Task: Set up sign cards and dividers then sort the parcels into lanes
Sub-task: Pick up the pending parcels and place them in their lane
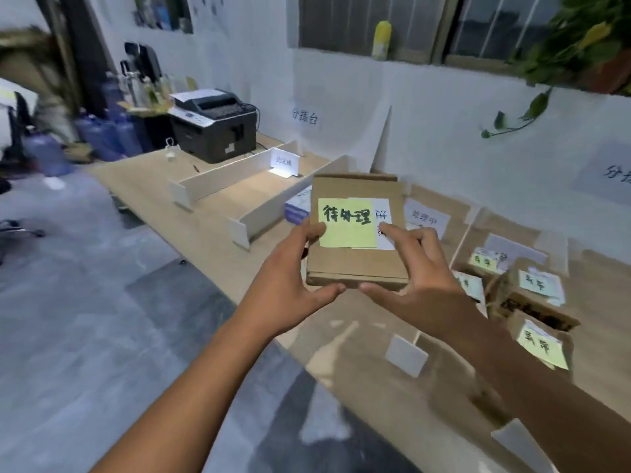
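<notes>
Both the left hand (290, 285) and right hand (420, 278) clamp fingers round the parcel (355, 268), long axis pointing away

Light was dim and cool, bluish over the floor (68, 336) and wall (444, 114). The window (478, 25) was dark. One bright patch fell on the table (143, 186) by the sign card (285, 162). Soft shadows lay below the held parcel (355, 268). Its yellow note (345, 223) was sharp; the left edge smeared into blur, and wide-angle distortion bent the borders
</notes>
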A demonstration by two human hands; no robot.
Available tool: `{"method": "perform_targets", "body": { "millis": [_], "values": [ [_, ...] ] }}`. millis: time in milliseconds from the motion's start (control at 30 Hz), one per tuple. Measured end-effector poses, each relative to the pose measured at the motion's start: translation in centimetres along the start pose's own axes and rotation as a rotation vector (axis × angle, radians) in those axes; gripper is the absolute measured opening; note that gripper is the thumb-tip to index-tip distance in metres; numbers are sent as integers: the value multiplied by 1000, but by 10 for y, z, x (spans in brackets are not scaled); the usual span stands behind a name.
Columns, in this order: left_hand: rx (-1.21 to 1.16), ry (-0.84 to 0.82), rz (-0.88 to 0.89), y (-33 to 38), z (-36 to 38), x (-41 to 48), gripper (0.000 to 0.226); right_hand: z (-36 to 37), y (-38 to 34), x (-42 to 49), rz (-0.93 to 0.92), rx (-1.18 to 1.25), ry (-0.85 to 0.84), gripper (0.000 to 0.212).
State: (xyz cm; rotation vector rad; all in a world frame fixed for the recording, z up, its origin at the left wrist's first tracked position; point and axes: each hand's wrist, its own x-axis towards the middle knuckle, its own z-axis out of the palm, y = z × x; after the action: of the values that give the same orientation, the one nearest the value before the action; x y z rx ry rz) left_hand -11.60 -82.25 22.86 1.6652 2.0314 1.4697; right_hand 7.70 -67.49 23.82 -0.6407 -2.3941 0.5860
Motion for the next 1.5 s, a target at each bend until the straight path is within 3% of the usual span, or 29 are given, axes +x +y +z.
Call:
{"method": "perform_targets", "body": {
  "millis": [100,400,567,733,900,1200,1500],
  "values": [
    [0,29,-51,-40,-37,1,79,47,-19,34,-74,3,6,90],
    [72,20,-66,-187,-122,87,75,186,-25,182,-56,53,-60,88],
    [177,-48,-117,-270,-167,149,83,253,-31,263,20,95,-81,90],
    [132,-149,-79,-330,-185,215,85,295,-25,320,119,118,-45,88],
    [70,-242,-76,-387,-177,275,87,317,-1,366,232,13,-39,92],
    [-39,-518,102,-474,-134,403,87,360,52,433,554,-68,55,91],
    [44,-691,0,-557,-17,526,90,408,200,522,756,-330,-49,87]
  ]
}}
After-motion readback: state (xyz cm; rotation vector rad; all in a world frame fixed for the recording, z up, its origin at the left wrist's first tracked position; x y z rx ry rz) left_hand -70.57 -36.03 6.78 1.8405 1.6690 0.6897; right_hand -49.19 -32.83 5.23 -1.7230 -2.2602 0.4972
